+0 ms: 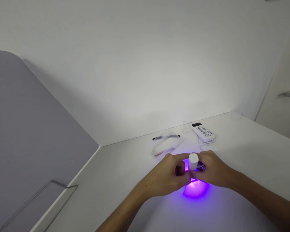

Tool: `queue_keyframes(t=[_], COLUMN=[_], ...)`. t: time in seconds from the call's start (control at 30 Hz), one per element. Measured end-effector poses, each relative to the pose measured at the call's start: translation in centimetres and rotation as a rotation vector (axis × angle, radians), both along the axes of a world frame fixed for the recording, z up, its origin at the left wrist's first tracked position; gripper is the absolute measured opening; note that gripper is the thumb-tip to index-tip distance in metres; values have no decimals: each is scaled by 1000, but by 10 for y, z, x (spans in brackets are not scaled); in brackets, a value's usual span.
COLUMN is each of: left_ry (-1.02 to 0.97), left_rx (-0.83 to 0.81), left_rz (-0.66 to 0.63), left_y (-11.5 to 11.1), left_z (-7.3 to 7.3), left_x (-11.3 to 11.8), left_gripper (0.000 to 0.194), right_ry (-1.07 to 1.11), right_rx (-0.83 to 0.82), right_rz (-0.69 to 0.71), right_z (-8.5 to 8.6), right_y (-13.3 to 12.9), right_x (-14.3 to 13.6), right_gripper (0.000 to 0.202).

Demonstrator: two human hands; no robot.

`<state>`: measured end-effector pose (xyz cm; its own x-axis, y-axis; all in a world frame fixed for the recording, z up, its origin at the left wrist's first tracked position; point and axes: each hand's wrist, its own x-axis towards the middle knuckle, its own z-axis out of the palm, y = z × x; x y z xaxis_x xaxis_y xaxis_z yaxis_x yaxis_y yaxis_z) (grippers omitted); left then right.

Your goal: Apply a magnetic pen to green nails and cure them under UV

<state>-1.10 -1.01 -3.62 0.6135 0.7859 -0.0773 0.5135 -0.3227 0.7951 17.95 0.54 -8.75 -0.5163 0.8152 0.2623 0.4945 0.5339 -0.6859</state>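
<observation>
Between my two hands stands a small white UV lamp [193,160] with a rounded square top. Purple light spreads from beneath it over the white tabletop [125,167]. My left hand [165,175] is closed, its thumb and fingers meeting the lamp's left side. From the other side, my right hand [214,169] pinches the lamp too, with a short thin cable or wire showing by its fingers. Whatever lies under the light is mostly hidden by my fingers and the glare.
Behind my hands lie a clear plastic packet [166,146] and a white power bank [203,132] with a dark display and a thin white cable. A white wall [145,64] rises at the back. A grey panel [33,122] and a bent metal wire frame [62,186] are at the left.
</observation>
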Motion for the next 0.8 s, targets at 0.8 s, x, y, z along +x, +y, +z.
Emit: queue_keyframes(t=[0.8], left_ry=[10], left_rx=[9], left_rz=[6], left_y=[0], left_z=[0], left_x=[1], left_gripper=[12], right_ry=[3], right_rx=[23], right_rz=[-19], right_z=[0], right_y=[0], right_x=[-1], right_gripper=[23])
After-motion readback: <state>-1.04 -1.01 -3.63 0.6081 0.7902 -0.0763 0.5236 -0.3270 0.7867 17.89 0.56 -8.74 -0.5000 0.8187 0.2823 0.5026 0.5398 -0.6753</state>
